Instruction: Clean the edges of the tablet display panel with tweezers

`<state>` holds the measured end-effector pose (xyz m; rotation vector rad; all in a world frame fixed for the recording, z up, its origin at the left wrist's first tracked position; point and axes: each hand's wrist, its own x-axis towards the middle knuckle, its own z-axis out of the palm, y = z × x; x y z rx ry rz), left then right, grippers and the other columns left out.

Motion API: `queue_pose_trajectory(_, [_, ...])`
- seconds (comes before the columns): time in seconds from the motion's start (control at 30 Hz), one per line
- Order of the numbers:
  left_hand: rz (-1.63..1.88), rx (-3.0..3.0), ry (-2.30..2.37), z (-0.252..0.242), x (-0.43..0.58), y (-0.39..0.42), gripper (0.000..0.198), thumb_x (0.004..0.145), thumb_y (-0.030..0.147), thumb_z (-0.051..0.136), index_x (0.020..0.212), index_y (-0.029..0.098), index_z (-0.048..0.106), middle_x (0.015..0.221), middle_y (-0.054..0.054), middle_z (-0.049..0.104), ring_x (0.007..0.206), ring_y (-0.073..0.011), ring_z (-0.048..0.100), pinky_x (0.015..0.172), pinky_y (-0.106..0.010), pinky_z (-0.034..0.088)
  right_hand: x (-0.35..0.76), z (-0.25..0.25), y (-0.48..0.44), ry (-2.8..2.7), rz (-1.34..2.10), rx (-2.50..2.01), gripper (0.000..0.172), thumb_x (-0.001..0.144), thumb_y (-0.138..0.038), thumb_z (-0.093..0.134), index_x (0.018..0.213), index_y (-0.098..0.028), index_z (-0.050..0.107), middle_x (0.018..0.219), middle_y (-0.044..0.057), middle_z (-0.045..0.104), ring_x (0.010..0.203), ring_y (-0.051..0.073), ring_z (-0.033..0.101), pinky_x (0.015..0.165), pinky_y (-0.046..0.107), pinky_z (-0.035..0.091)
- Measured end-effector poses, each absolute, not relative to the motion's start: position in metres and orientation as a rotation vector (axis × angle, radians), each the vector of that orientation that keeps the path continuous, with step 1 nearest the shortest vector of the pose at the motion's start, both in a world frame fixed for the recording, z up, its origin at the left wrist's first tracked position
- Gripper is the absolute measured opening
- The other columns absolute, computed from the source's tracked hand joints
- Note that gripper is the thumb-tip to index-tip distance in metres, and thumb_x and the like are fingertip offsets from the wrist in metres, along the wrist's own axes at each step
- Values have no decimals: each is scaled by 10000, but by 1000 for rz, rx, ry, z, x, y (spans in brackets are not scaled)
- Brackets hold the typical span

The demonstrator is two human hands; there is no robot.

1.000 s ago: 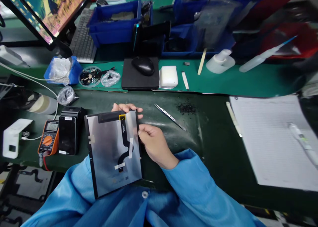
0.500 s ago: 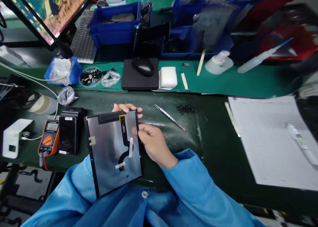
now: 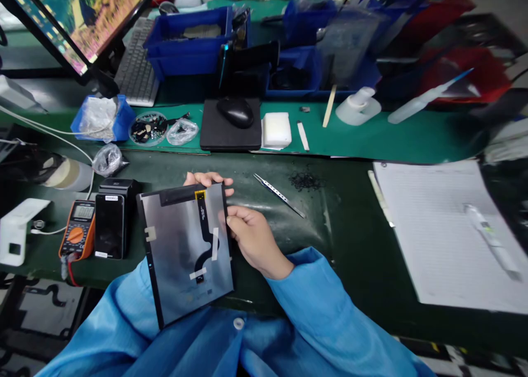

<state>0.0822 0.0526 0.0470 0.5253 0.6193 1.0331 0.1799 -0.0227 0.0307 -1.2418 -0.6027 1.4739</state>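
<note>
A tablet-sized display panel (image 3: 173,245) is held up, slightly tilted, its silvery back towards me. A black flex cable (image 3: 204,223) runs down that back, fixed with strips of pale tape. My left hand (image 3: 206,178) supports the panel from behind; its fingertips show over the top edge and its palm is hidden. At the right edge, my right hand (image 3: 253,237) pinches the panel between thumb and fingers. Metal tweezers (image 3: 280,196) lie on the bench to the right, beside a small heap of black scraps (image 3: 305,180).
On the left are an orange multimeter (image 3: 77,231) and a phone (image 3: 109,226). Along the back stand a mouse (image 3: 235,112), a white pad stack (image 3: 276,129), a dispenser bottle (image 3: 358,106) and blue bins (image 3: 187,44). Lined paper (image 3: 437,234) lies right with a pen-like tool (image 3: 490,239).
The whole view has shifted slightly, so things appear a little further left. Both hands keep the same hold on the display panel.
</note>
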Motion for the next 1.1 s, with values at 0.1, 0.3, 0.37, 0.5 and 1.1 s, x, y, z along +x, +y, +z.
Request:
queue_pose_trajectory(0.1, [994,523,576,43,77,57,428,991,408,340,771,136,587,932,-31,592,994,-179,674,850,-340,609,181,32,-22,-622,1479,-1222,144,732,-281,556,643,-188,621,546,-57,493,512,94,371,494,235,291])
queue_pose_trajectory(0.3, [990,546,505,36,76,58,428,984,417,364,771,142,614,936,-29,596,986,-181,677,849,-340,615,181,32,-23,-664,1429,-1302,112,684,-246,548,628,-180,619,540,-58,470,517,89,333,496,229,269])
queue_pose_trajectory(0.37, [992,545,542,39,78,56,424,988,411,352,772,143,600,935,-29,593,981,-174,677,843,-338,617,181,31,-23,-656,1431,-1300,125,690,-246,542,656,-181,643,552,-54,478,521,92,337,496,230,273])
queue_pose_trajectory(0.5, [1013,538,589,47,81,53,412,995,403,324,787,146,569,948,-26,588,994,-155,671,841,-313,616,181,31,-23,-647,1439,-1265,160,734,-291,549,621,-192,604,549,-52,460,525,98,349,499,237,277])
queue_pose_trajectory(1.1, [999,540,637,53,82,54,488,1003,357,242,713,132,565,873,-40,582,904,-158,687,776,-303,628,180,29,-24,-690,1420,-1257,119,700,-222,524,625,-191,611,568,-57,462,546,98,346,528,238,276])
